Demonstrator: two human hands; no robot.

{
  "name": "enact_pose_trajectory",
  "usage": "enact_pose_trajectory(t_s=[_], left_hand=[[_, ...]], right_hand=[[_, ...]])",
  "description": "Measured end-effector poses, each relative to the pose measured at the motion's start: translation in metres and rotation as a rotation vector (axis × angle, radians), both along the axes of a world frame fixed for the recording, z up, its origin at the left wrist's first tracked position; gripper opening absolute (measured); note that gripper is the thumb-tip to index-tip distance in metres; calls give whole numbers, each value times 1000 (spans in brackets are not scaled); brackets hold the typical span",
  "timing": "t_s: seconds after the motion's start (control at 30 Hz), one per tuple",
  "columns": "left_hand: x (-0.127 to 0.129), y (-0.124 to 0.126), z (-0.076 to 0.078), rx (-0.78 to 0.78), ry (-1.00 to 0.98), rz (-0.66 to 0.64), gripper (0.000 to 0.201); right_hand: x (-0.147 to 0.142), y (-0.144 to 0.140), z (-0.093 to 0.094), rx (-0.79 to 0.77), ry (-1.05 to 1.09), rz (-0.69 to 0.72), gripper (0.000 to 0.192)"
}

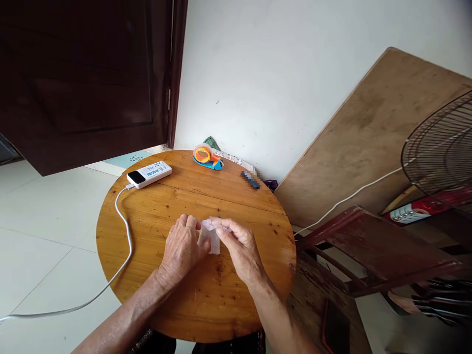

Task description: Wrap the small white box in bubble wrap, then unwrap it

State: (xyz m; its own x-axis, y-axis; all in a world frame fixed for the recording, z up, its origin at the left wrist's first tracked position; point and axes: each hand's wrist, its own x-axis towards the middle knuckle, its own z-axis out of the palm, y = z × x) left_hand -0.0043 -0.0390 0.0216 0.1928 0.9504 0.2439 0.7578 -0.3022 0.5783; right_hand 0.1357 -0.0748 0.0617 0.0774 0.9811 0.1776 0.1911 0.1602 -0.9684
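Two forearms come up from the bottom edge, both cut off above the elbow, and they meet at the middle of the round wooden surface (155, 295). Left hand (183, 247) lies knuckles up, fingers curled down onto one small white scrap of tissue or paper (212, 241); which of the two it is, hard to say. Right hand (238, 246) comes in from the other side, thumb and forefinger pinched on the scrap's top edge. So both hands are closed on that one piece, and most of it is hidden between them, just above the wood.

Further back: one white power bank (149, 174) at the far left rim, with one white cable (123, 231) running off the edge to the floor. One orange and blue tape dispenser (207, 157) at the far rim. One small dark object (250, 179), blurred, can't be named. Off to the right, one dark red stool (372, 246), one wooden board (365, 132) leaning on the wall, and one fan grille (438, 147), cut off by the frame.
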Motion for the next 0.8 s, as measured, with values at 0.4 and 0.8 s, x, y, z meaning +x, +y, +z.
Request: enact_pose_trajectory(t_s=[0.4,0.8], left_hand=[[-24,16,-5,-2,-211,-440,34],[-43,10,-14,121,-47,-556,40]], right_hand=[[-1,-28,-46,176,-133,16,17],[-2,-28,-48,366,-367,80,23]])
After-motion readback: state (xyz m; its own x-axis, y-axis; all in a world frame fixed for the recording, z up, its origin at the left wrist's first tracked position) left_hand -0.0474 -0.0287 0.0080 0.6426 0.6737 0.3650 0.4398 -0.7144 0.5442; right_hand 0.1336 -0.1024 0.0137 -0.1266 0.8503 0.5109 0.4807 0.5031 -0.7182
